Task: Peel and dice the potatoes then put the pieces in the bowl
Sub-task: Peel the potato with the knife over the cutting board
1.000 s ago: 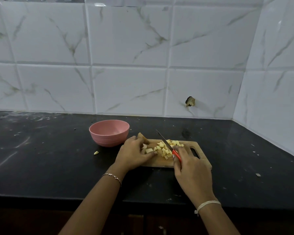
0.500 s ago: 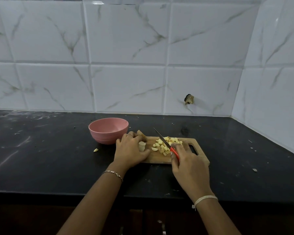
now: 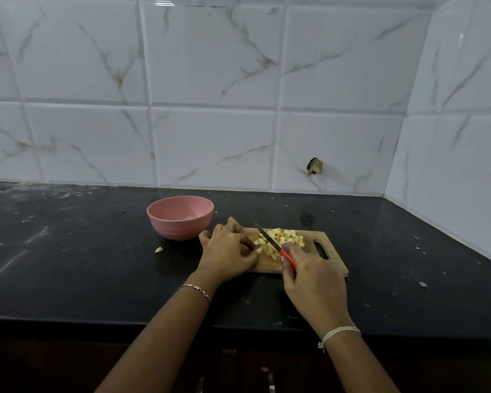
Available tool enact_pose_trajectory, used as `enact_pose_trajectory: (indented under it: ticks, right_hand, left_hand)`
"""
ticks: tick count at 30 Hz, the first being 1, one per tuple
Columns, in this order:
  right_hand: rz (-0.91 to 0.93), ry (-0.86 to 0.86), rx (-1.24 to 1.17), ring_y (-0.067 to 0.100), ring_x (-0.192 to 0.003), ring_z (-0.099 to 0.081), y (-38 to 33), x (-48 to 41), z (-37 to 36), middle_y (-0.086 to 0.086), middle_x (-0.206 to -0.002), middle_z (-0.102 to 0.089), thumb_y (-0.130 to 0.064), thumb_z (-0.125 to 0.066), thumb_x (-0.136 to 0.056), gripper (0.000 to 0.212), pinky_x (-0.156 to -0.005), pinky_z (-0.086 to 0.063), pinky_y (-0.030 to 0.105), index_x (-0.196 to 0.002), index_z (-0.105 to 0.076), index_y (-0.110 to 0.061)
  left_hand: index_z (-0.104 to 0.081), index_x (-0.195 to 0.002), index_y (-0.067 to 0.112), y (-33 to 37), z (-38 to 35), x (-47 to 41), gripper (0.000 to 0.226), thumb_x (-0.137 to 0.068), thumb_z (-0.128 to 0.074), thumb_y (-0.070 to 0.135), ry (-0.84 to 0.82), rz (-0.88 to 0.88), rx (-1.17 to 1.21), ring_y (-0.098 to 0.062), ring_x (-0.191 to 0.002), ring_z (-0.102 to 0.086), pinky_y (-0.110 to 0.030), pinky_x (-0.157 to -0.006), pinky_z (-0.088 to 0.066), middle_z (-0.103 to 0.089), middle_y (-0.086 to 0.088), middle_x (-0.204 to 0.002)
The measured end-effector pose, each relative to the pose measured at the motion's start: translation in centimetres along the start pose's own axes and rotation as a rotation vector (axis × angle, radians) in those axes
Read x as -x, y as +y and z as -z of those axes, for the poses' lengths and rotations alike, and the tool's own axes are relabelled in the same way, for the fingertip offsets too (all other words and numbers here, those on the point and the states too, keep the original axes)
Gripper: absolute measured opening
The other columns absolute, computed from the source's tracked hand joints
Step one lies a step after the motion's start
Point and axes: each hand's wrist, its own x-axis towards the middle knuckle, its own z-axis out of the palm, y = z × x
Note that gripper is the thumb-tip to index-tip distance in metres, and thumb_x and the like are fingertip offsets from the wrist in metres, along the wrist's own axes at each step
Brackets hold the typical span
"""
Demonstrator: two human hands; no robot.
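A wooden cutting board [image 3: 333, 266] lies on the black counter. It carries a pile of yellow potato dice [image 3: 285, 239]. My right hand [image 3: 312, 279] grips the red handle of a knife [image 3: 267, 236], whose blade slants down into the left side of the pile. My left hand [image 3: 227, 252] rests on the board's left end with its fingers curled right beside the blade. The potato piece it holds is hidden under them. A pink bowl [image 3: 179, 219] stands just left of the board, and I see nothing inside it.
One stray potato bit [image 3: 158, 250] lies on the counter in front of the bowl. Small scraps [image 3: 422, 284] dot the counter at the right. Tiled walls close the back and the right side, and the counter's front edge runs under my forearms.
My left hand has slid right along the board to the blade, and the pale potato piece seen in it is now covered by its fingers. The knife stays at the pile.
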Motion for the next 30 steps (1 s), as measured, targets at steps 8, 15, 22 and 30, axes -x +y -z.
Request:
enact_pose_trajectory:
  ticks: [8,15,22,30]
  right_hand:
    - [0.029,0.038,0.03,0.0,-0.053,-0.037,-0.3,0.4,-0.1,-0.009,-0.067,-0.062,-0.031,-0.066,-0.09,0.024,-0.048,-0.026,0.011,-0.113,-0.068,-0.025]
    - [0.053,0.005,0.006,0.002,-0.05,-0.039,-0.3,0.8,0.0,-0.01,-0.065,-0.058,-0.028,-0.066,-0.089,0.03,-0.043,-0.035,0.016,-0.119,-0.069,-0.029]
    - [0.027,-0.054,-0.092,0.002,-0.082,-0.059,-0.7,2.6,0.7,-0.016,-0.097,-0.067,-0.037,-0.047,-0.099,0.034,-0.067,-0.041,0.013,-0.132,-0.056,-0.041]
    - [0.019,-0.174,-0.032,0.005,-0.084,-0.06,-1.1,2.6,1.3,-0.011,-0.096,-0.066,-0.035,-0.04,-0.102,0.038,-0.073,-0.05,0.024,-0.14,-0.047,-0.038]
  left_hand:
    - [-0.058,-0.086,0.037,1.0,0.3,0.6,0.012,-0.083,-0.062,0.048,0.005,0.003,0.09,-0.011,-0.111,-0.044,-0.041,-0.092,-0.023,-0.049,0.016,-0.095]
    - [-0.055,-0.078,0.038,0.6,0.3,1.0,0.014,-0.077,-0.062,0.05,0.096,0.062,0.08,-0.012,-0.106,-0.049,-0.038,-0.084,-0.024,-0.057,0.016,-0.095]
    - [-0.073,-0.083,0.031,0.5,0.2,0.9,0.019,-0.079,-0.064,0.047,0.089,0.095,0.046,-0.012,-0.111,-0.05,-0.037,-0.083,-0.02,-0.062,0.012,-0.1]
    - [-0.076,-0.087,0.034,0.7,0.5,1.0,0.016,-0.082,-0.064,0.044,0.077,0.105,0.063,-0.009,-0.115,-0.049,-0.036,-0.085,-0.02,-0.064,0.014,-0.103]
